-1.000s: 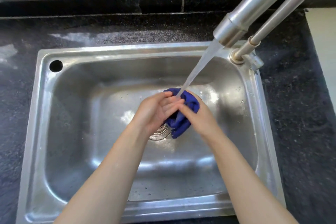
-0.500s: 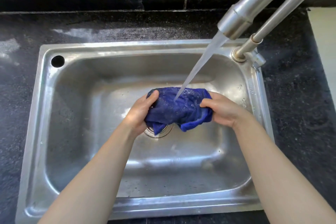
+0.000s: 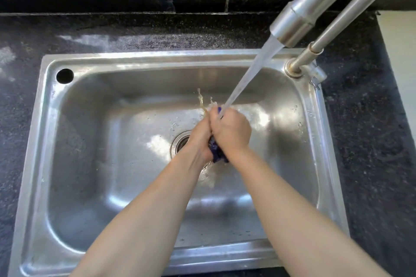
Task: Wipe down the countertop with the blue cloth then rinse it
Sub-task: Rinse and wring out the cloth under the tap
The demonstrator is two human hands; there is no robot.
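both hands, left (image 3: 200,136) and right (image 3: 230,130), press together over the sink (image 3: 74,101), fingers clamped on the cloth (image 3: 216,152) bunched between them. tap (image 3: 295,22) water (image 3: 249,74) hits it and splashes above the drain (image 3: 180,141).

A kitchen: steel sink (image 3: 67,146), faucet (image 3: 297,20), dark speckled stone countertop (image 3: 369,132).

Shiny brushed-metal sink (image 3: 67,164) surrounds the fingers (image 3: 216,119); wet blue cloth (image 3: 216,150) is bunched between them. Above, a polished metal tap (image 3: 299,16). Beyond, a speckled dark stone bench (image 3: 371,141), glossy where wet.
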